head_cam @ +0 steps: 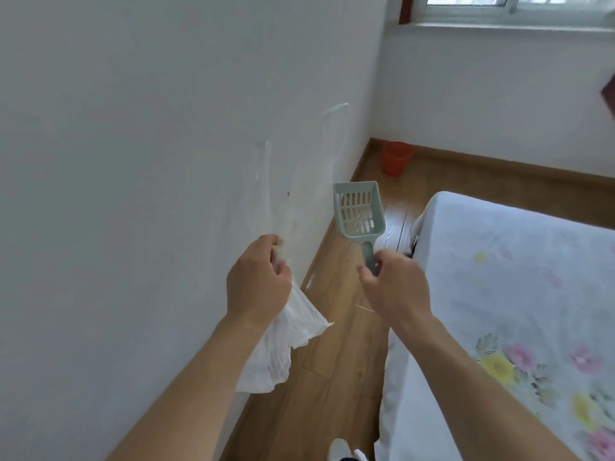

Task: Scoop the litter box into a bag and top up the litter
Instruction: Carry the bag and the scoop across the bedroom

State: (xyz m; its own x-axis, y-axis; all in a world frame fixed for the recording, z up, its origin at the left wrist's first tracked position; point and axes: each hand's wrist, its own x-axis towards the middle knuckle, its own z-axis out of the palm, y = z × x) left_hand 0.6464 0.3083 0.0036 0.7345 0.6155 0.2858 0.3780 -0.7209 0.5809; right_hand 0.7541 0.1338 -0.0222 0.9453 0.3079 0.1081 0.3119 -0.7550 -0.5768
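From my remote seat I see mostly the plain white painted wall (133, 128) on the left. Next in size is the bed with a white sheet printed with pink and yellow flowers (515, 294) on the right, and a strip of brown wood-plank floor (332, 377) runs between them. No litter box shows anywhere, and no sack of fresh litter either, so I judge the task to be at its very start: tools gathered, nothing scooped, the top-up untouched. The thin white crumpled plastic bag (286, 347) hangs limp beside the wall and looks empty. Its handles stand up above the left hand (258, 282), whose fingers are curled tight round the bag's neck. The pale green slotted plastic litter scoop (357, 211) is held upright over the floor, its basket seemingly bare. The right hand (396, 287) pinches its handle between thumb and fingers. A small orange plastic bucket (397, 158) sits in the far corner, below the window (499, 5). I can read no brand, label or writing on anything here.
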